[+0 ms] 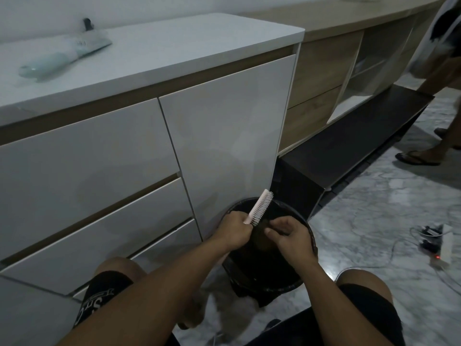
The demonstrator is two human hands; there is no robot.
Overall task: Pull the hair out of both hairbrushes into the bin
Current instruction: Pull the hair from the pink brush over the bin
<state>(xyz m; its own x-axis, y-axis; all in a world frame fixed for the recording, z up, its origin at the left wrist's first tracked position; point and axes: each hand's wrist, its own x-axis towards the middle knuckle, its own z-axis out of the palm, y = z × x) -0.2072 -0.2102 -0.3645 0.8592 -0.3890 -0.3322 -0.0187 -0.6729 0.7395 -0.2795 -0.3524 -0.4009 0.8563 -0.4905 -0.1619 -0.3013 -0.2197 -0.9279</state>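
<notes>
Left hand (235, 229) grips the pink, white-bristled hairbrush (259, 208) over the black bin (308, 222); right hand (289, 234) pinches hair.

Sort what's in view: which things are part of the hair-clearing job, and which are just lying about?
Job: pink hairbrush in left hand; right hand; black bin; pale blue hairbrush on the counter.

Lying about: power strip, cables, dark bottle.

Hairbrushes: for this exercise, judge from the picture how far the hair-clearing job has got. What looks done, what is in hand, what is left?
Done: nothing can be confirmed; the black bin is too dark to show hair inside. In hand: the left hand holds the pink hairbrush over the bin while the right hand picks by its bristles. Left: the pale blue hairbrush lies on the white countertop, apparently not yet started.
</notes>
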